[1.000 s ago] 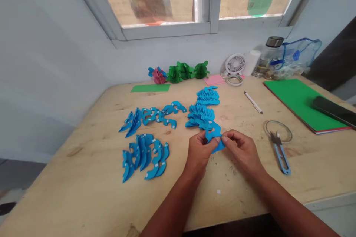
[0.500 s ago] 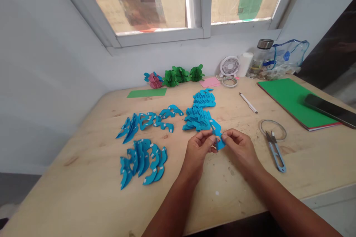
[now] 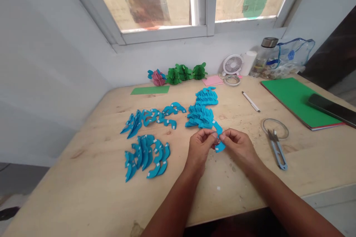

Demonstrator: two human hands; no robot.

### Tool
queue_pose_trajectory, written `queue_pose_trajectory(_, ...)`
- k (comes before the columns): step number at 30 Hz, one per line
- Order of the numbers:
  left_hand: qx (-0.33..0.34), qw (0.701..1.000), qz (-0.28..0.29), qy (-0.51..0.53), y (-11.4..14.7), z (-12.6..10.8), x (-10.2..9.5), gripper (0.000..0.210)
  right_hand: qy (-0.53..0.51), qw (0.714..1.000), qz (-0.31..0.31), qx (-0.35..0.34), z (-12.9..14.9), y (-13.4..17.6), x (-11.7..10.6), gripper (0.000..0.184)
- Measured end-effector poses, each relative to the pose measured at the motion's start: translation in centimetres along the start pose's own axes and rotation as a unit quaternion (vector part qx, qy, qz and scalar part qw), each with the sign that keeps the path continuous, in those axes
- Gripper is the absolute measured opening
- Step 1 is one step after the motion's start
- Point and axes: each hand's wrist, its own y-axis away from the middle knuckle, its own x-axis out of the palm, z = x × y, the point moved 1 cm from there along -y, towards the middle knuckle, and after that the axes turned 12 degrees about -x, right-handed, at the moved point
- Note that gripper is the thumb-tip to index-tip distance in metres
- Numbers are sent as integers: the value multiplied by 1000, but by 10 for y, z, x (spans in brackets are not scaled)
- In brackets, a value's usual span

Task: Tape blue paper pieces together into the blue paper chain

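Between my hands is a curved blue paper piece (image 3: 220, 147) with small white tabs near its ends. My left hand (image 3: 200, 149) pinches its left edge, and my right hand (image 3: 239, 146) grips the right edge between thumb and fingers. Just beyond my fingertips stands a pleated bunch of blue paper pieces (image 3: 199, 116), with another pleated blue bunch (image 3: 207, 96) behind it. To the left lie a row of loose blue curved pieces with white tabs (image 3: 150, 117) and a nearer group of similar blue pieces (image 3: 146, 157).
Thread snips (image 3: 278, 152) lie on a metal ring (image 3: 275, 120) at the right. Beyond are a white pen (image 3: 250, 102), green sheets (image 3: 297, 100) and a phone (image 3: 332, 108). A small fan (image 3: 233, 65), bottle (image 3: 261, 57) and green paper figures (image 3: 183, 73) line the wall.
The blue piece between my fingers has turned, so more of its flat face and a white tab at its lower end show. The whole view has shifted slightly.
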Motion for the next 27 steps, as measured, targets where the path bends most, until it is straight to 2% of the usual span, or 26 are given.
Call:
queue_pose_trajectory(13,54,995,-54,71,-8,-2,-5,21,102,989,102,-10,4,2,2,32)
queue_pose_trajectory(20,78,992,-77,65,-14,-2,-6,19,126,987,101,-17,1,2,3,33)
queue_pose_trajectory(24,89,990,-93,50,-8,-16,-14,19,126,981,139,-46,6,0,2,31)
queue_pose_trajectory(27,105,990,-96,22,10,-37,-30,17,164,960,209,-85,11,0,0,27)
